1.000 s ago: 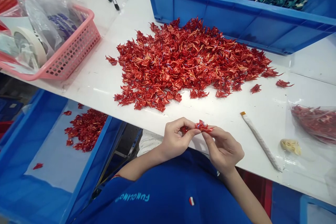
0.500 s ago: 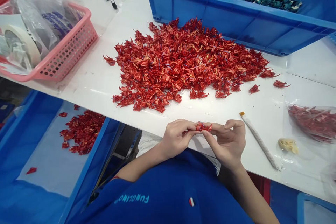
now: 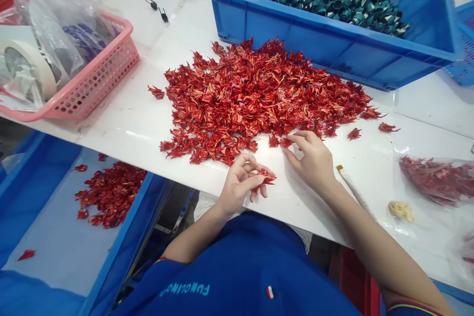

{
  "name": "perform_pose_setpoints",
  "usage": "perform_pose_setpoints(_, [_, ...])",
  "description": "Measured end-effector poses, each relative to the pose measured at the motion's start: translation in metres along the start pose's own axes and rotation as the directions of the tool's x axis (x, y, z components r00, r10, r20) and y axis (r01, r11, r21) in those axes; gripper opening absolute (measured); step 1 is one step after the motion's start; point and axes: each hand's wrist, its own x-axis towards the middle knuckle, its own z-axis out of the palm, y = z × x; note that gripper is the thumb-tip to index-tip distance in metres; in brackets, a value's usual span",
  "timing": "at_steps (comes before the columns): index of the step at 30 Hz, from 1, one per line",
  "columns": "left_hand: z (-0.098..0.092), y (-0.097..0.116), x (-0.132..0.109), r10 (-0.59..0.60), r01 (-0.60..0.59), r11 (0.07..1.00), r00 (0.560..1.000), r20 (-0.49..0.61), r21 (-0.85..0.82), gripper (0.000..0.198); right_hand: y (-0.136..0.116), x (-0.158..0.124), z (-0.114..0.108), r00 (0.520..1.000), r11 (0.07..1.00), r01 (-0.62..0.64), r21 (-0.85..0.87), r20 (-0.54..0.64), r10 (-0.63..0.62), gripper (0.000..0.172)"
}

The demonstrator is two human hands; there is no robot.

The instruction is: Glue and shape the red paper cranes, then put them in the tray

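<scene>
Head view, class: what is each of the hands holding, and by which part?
The left hand holds a small folded red piece at its fingertips; the right hand holds nothing, fingertips at the red pile.

Left hand [image 3: 235,186] holding small red folded piece [image 3: 265,176] at fingertips; right hand [image 3: 310,162] open, fingers at near edge of red folded pile [image 3: 255,101] on white table [image 3: 122,121]. Blue crate [image 3: 296,44] of teal folded pieces [image 3: 335,5] far side, pink basket [image 3: 99,76] far left.
</scene>
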Motion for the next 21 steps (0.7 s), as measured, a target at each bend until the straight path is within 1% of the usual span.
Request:
perform_pose_setpoints(2, [0.000, 0.002, 0.000, -0.036, 0.036, 0.997, 0.999, -0.001, -0.063, 0.041, 0.001, 0.002, 0.002, 1.000, 0.999, 0.021, -0.032, -0.013, -0.022, 0.012])
perform_pose_setpoints(4, [0.001, 0.003, 0.000, -0.053, 0.053, 0.997, 0.999, -0.001, -0.061, 0.039, -0.001, 0.002, -0.004, 1.000, 0.998, 0.020, 0.053, 0.001, -0.020, 0.014])
perform_pose_setpoints(6, [0.002, 0.003, 0.000, -0.040, 0.040, 0.999, 0.999, -0.005, 0.013, 0.041, -0.004, -0.001, -0.016, 0.994, 0.970, -0.048, 0.239, 0.108, 0.023, 0.019])
perform_pose_setpoints(8, [0.005, 0.001, -0.001, -0.027, 0.029, 0.994, 0.999, -0.018, 0.109, 0.046, -0.008, -0.006, -0.027, 0.969, 0.906, -0.165, 0.390, 0.236, 0.075, 0.022])
perform_pose_setpoints(9, [0.006, 0.000, -0.001, -0.025, 0.029, 0.988, 0.999, -0.028, 0.151, 0.047, -0.010, -0.008, -0.031, 0.960, 0.884, -0.207, 0.420, 0.263, 0.100, 0.022])
perform_pose_setpoints(10, [0.007, -0.002, -0.001, -0.018, 0.026, 0.982, 0.999, -0.042, 0.189, 0.047, -0.012, -0.011, -0.034, 0.959, 0.877, -0.224, 0.426, 0.257, 0.120, 0.021])
perform_pose_setpoints(12, [0.009, -0.006, -0.001, 0.034, -0.012, 0.965, 0.996, -0.081, 0.261, 0.044, -0.017, -0.018, -0.037, 0.972, 0.889, -0.198, 0.414, 0.202, 0.123, 0.016])
perform_pose_setpoints(13, [0.010, -0.008, 0.000, 0.088, -0.052, 0.952, 0.991, -0.106, 0.300, 0.041, -0.020, -0.022, -0.037, 0.977, 0.894, -0.171, 0.415, 0.190, 0.099, 0.014])
perform_pose_setpoints(15, [0.011, -0.013, 0.000, 0.218, -0.145, 0.912, 0.964, -0.153, 0.384, 0.034, -0.025, -0.031, -0.035, 0.977, 0.892, -0.101, 0.440, 0.212, 0.006, 0.011])
perform_pose_setpoints(17, [0.011, -0.016, 0.000, 0.310, -0.204, 0.871, 0.934, -0.178, 0.448, 0.030, -0.030, -0.042, -0.030, 0.967, 0.882, -0.040, 0.469, 0.240, -0.084, 0.010])
perform_pose_setpoints(19, [0.011, -0.017, 0.001, 0.343, -0.225, 0.853, 0.921, -0.183, 0.471, 0.028, -0.033, -0.054, -0.024, 0.966, 0.875, -0.012, 0.484, 0.232, -0.115, 0.006])
perform_pose_setpoints(21, [0.010, -0.018, 0.001, 0.348, -0.230, 0.857, 0.919, -0.187, 0.461, 0.028, -0.034, -0.065, -0.017, 0.977, 0.877, -0.014, 0.480, 0.194, -0.091, 0.007])
